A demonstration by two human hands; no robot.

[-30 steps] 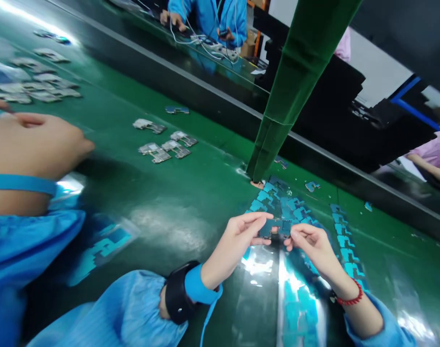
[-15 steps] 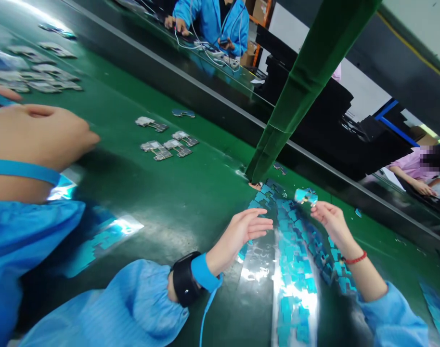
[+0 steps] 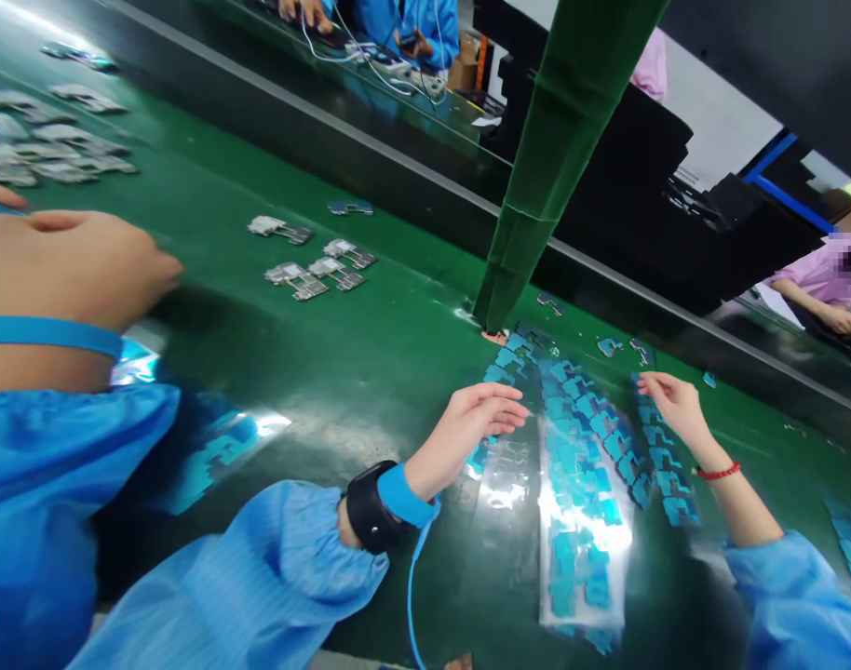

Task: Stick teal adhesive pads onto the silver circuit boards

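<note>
My left hand (image 3: 467, 433) is open over the left part of the laid-out pieces, fingers stretched out and holding nothing. A black strap and a blue wristband with a cord circle that wrist. My right hand (image 3: 677, 405), with a red bracelet above it, has thumb and fingers pinched together at the top end of a row of blue circuit boards (image 3: 659, 456). What lies between those fingertips is too small to make out. Between my hands, more blue boards (image 3: 572, 437) lie in overlapping rows, partly on a shiny clear plastic sheet (image 3: 547, 609).
Two loose boards (image 3: 609, 347) lie beyond my right hand. A green post (image 3: 530, 186) rises behind the rows. Several grey boards (image 3: 296, 279) lie left on the green mat (image 3: 222, 344). A co-worker's hand (image 3: 76, 270) reaches in at the left. Other people sit across the bench.
The view has shifted slightly. My right hand has moved from beside the post to the right-hand row; the blue board at its fingertips is gone from them. My left hand stays much the same.
</note>
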